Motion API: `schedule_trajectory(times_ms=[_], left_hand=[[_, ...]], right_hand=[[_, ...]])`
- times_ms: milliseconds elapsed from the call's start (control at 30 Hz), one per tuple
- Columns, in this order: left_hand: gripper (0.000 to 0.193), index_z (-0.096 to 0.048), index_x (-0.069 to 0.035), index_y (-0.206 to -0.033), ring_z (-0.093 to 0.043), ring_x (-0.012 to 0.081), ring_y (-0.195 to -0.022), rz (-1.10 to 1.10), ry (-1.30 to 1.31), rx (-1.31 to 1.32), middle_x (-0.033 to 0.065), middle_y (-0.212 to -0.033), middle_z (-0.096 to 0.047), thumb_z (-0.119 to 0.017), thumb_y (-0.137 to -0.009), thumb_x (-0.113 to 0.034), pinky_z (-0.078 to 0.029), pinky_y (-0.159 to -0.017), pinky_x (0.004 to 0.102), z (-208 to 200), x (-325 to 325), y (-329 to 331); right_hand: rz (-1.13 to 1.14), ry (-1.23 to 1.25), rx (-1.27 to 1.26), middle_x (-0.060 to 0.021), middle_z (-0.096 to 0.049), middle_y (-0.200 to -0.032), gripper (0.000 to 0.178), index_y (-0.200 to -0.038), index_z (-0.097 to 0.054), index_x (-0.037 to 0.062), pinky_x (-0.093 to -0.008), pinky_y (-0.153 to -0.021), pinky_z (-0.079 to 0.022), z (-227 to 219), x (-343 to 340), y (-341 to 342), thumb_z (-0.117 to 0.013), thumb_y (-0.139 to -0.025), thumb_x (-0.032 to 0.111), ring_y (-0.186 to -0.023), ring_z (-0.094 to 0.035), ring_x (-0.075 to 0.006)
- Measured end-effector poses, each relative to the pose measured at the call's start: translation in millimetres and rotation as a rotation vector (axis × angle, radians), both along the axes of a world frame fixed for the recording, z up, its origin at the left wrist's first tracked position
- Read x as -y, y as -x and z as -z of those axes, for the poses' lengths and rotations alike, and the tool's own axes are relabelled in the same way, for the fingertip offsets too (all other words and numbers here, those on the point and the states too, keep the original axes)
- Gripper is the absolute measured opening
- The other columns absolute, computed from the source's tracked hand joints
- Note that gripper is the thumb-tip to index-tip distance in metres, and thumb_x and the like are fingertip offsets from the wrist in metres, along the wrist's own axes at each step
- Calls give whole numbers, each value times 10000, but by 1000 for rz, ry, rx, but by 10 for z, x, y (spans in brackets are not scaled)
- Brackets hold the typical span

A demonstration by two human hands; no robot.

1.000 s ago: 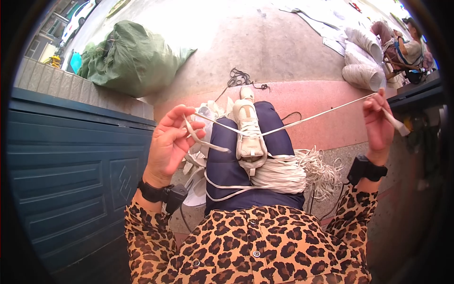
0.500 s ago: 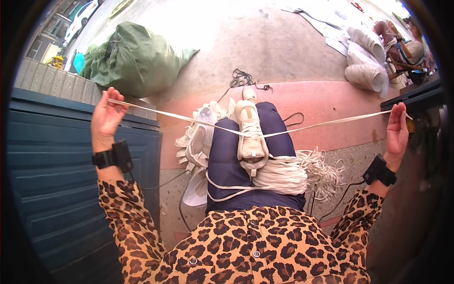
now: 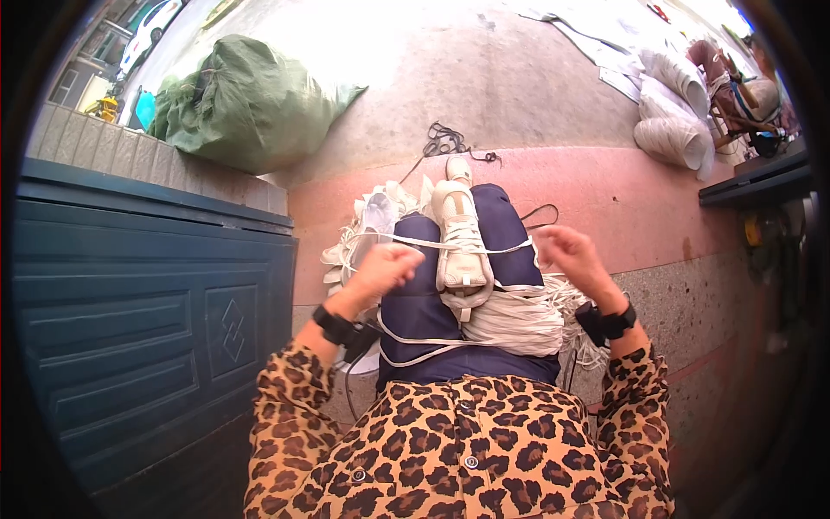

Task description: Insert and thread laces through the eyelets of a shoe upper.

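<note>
Head view: outdoor concrete yard, pink paved strip under us, dark blue panelled door on our left, green sack beyond its low wall. Stacked white bundles sit far right near another person, well apart from us.

We sit with a white sneaker lying upright along our lap on the dark blue trousers, toe pointing away. A pile of white laces rests against its heel end, spilling over our right thigh. More white shoes lie heaped just beside our left knee.

Change: half a second ago our arms were spread wide, one lace drawn taut and long across the shoe. Now both hands are in close, either side of the sneaker. Left hand is closed in a loose fist, pinching the lace's left end. Right hand is curled, fingers bent; it looks to hold the right end, but motion blur means we can't confirm the grip.

The lace now runs short across the shoe's upper, touching it, with slack looping down over the trousers.

Our read: the long pull-through is finished for this pass, and the hands are back at the shoe to re-grip or feed the ends. Lacing is in progress, not done.
</note>
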State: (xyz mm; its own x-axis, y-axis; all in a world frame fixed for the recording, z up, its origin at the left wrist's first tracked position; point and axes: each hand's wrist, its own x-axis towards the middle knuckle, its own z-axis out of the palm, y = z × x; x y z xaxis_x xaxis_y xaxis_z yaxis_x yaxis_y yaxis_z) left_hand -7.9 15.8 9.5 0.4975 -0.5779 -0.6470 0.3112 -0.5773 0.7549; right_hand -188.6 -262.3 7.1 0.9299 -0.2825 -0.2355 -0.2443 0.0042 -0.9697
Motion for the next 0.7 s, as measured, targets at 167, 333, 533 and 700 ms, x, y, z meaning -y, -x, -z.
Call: schedule_trajectory(times_ms=[167,333,533,700], left_hand=[[191,-590,-25,-946,-511,80,-563,-65,1,66,-1,-651,-561,-523,-876,-190,-411,-522,210,272,122,262],[175,-571,10,-909,-598,213,-651,117,-4,619,107,-684,-612,-524,-838,-143,-463,-630,326,256,215,280],[159,-582,15,-845,-611,311,-685,196,-33,834,185,-717,-613,-524,-831,-132,-470,-630,362,411,248,273],[134,-572,4,-786,-578,374,-726,213,-24,977,207,-728,-595,-512,-812,-112,-452,-648,446,385,309,290]], right_hand=[[-177,23,-142,-2,-578,-705,177,-955,-612,-28,-206,-563,-424,99,-387,-153,-549,-866,112,-632,-523,-64],[-295,229,-163,-84,-583,-672,225,-965,-612,-5,-272,-592,-430,226,-467,-211,-514,-884,181,-614,-536,-117],[-257,610,-99,-168,-619,-783,205,-910,-633,21,-370,-663,-470,336,-556,-246,-526,-832,178,-758,-610,-305],[-199,944,-21,-117,-569,-756,120,-715,-609,69,-398,-646,-475,377,-605,-326,-537,-779,140,-740,-582,-289]])
